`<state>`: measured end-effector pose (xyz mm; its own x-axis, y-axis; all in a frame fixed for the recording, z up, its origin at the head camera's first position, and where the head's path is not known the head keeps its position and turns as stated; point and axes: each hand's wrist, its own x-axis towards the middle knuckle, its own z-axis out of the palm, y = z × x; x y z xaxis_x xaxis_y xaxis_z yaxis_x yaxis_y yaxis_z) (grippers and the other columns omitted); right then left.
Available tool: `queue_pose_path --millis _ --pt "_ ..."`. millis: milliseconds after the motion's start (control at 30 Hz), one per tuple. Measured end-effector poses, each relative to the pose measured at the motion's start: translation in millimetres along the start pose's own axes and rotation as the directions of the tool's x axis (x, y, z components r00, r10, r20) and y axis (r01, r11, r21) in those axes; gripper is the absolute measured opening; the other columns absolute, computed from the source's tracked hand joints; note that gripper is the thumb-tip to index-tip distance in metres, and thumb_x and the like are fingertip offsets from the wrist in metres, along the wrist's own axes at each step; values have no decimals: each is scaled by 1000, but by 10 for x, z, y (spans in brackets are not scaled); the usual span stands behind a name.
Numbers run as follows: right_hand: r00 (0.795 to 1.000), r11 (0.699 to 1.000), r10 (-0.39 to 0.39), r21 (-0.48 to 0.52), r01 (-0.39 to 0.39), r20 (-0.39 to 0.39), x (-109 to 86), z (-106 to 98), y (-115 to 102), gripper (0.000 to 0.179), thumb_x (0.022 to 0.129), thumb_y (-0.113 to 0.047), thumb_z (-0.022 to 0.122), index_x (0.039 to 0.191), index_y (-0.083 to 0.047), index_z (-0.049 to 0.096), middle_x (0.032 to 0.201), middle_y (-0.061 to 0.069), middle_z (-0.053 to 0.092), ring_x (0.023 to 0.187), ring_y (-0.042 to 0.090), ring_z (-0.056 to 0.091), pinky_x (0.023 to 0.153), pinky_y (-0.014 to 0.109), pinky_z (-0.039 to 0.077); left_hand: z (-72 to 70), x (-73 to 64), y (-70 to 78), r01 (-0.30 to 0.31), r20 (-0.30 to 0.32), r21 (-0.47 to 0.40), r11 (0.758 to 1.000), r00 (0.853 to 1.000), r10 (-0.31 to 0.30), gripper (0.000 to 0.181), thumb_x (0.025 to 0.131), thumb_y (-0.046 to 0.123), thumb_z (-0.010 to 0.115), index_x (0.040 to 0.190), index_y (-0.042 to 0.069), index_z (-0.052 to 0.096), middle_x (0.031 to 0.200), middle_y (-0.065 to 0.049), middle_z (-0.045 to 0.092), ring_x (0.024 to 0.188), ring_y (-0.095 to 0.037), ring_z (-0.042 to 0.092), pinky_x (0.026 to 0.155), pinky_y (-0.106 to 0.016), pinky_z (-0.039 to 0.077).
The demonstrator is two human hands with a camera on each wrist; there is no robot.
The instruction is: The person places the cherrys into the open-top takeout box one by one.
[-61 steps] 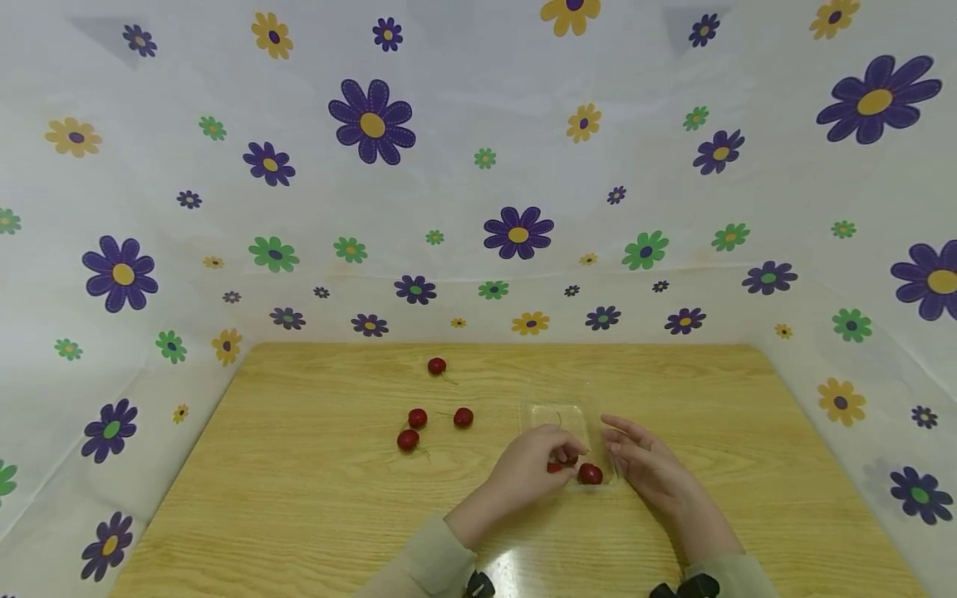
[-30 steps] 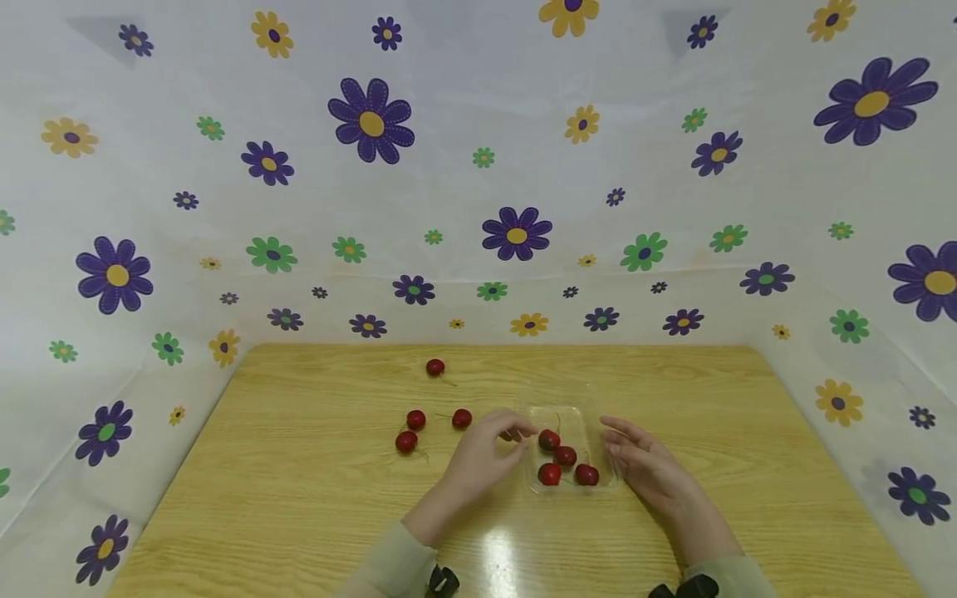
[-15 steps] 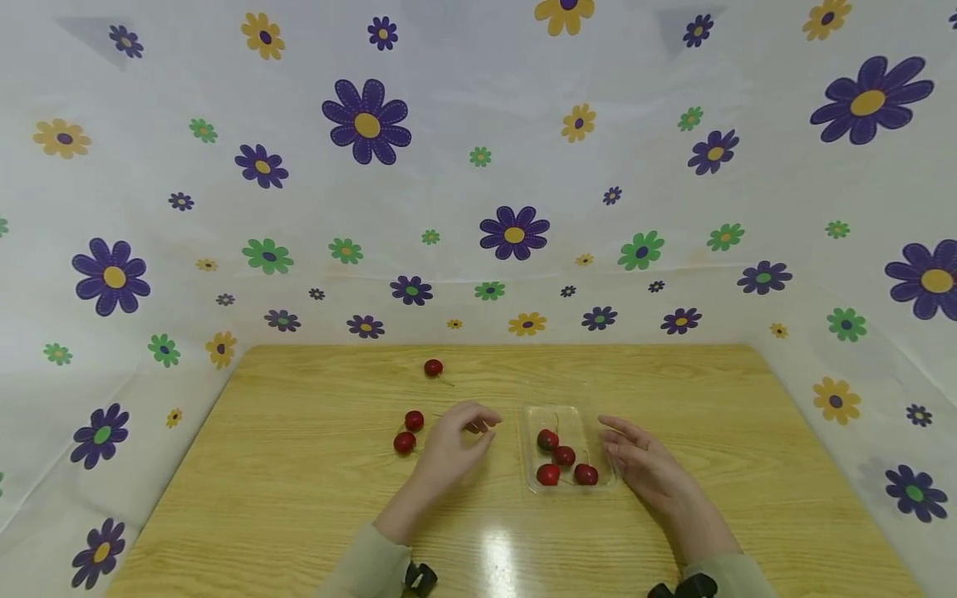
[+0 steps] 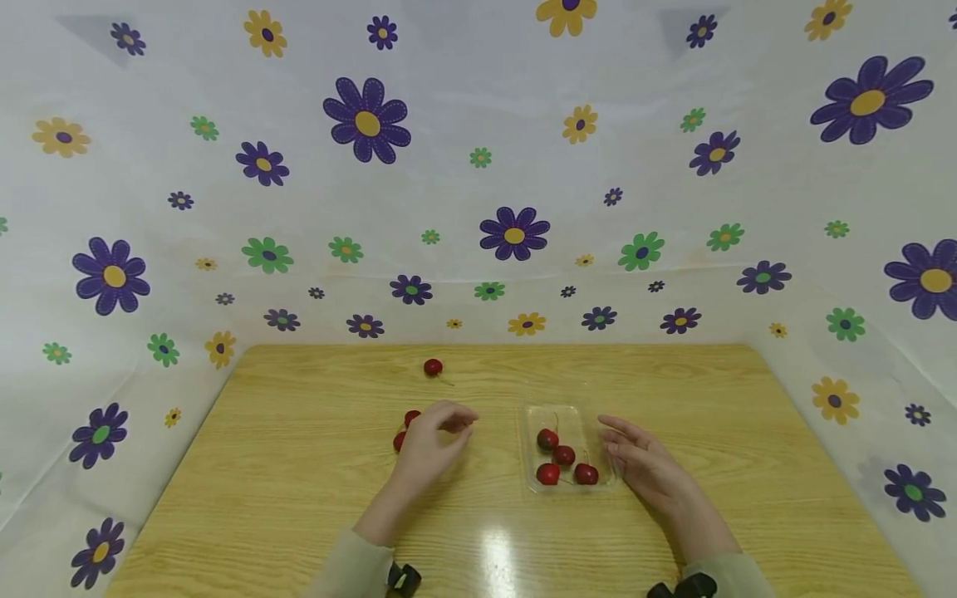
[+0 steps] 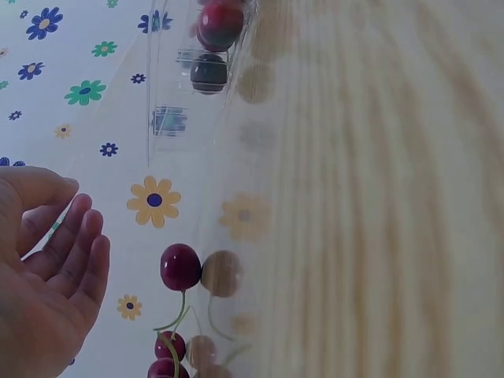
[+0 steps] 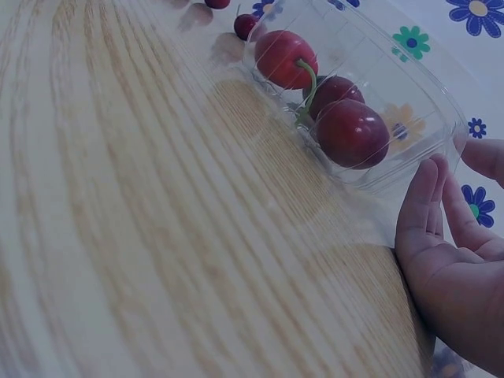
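My left hand (image 4: 429, 440) hovers over the table left of the box, fingers loosely bent and thumb apart, holding nothing. In the left wrist view a dark red cherry (image 5: 181, 266) with a green stem lies on the table below that hand (image 5: 51, 268); the hand hides it in the head view. Two more cherries (image 4: 412, 418) lie partly behind the hand. A clear plastic box (image 4: 532, 482) holds several cherries (image 4: 564, 455). My right hand (image 4: 654, 469) rests beside the box's right wall, its relaxed fingertips against the plastic in the right wrist view.
Another cherry (image 4: 433, 366) with its stem lies farther back, near the far edge of the wooden table (image 4: 299, 498). A white cloth with printed flowers (image 4: 516, 149) hangs behind the table and along both sides.
My left hand has let go of a cherry in the box and moved left, out over the cherries on the table. The right hand has stayed at the box.
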<state>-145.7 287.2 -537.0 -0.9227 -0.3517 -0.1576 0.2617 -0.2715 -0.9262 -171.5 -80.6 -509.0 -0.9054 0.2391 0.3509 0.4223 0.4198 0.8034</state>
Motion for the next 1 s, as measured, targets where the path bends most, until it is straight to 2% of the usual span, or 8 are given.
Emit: queue_pose_path --millis 133,300,367,533,600,767,1000 --pt "1000 1000 5 -1 -5 -9 -3 5 -3 39 109 0 50 130 -31 63 125 -11 63 114 1 60 99 15 51 -52 -16 -41 19 -14 -15 1000 1000 -19 19 92 -6 77 108 3 78 105 -8 77 93 -22 71 86 -32 62" --pt "1000 1000 4 2 -4 -8 -6 12 -6 40 108 1 50 130 -30 63 125 -10 63 113 1 60 98 15 51 -125 -39 -82 89 -22 -38 995 996 -90 21 92 -6 75 109 6 78 107 -6 77 95 -21 70 87 -29 61" --pt "1000 1000 3 2 -3 -5 -6 15 -7 40 108 1 50 130 -30 63 125 -10 62 114 1 59 99 15 51 -154 -48 -100 91 -34 -39 995 995 -92 21 92 -7 74 109 5 78 107 -7 77 94 -20 69 86 -28 61" --pt "1000 1000 5 -7 -5 -6 -11 15 -8 40 109 0 50 131 -31 63 125 -11 62 114 0 59 99 15 51 -220 -66 -168 50 -75 -32 998 996 -52 20 91 -7 76 107 2 78 103 -11 77 89 -18 69 81 -34 62" --pt "1000 1000 5 -11 -5 -5 -12 12 -7 40 109 0 50 131 -31 63 126 -11 62 114 0 59 99 15 51 -249 -71 -192 62 -82 -40 997 995 -65 20 90 -7 76 107 4 78 102 -11 77 88 -14 68 77 -31 61" --pt "1000 1000 1 -8 -1 1 -6 -2 0 40 109 0 49 130 -32 63 126 -11 62 115 0 59 100 15 51 -327 -87 -239 135 -66 -71 988 988 -139 20 93 -5 76 108 7 79 103 -9 76 87 -7 65 73 -19 55" --pt "1000 999 17 -28 -17 -21 -3 -7 -5 39 109 -2 50 131 -32 62 126 -11 61 116 1 58 101 15 50 -416 -100 -297 160 -66 -88 983 984 -166 19 95 -5 74 110 4 78 106 -13 76 89 -8 66 76 -19 57"
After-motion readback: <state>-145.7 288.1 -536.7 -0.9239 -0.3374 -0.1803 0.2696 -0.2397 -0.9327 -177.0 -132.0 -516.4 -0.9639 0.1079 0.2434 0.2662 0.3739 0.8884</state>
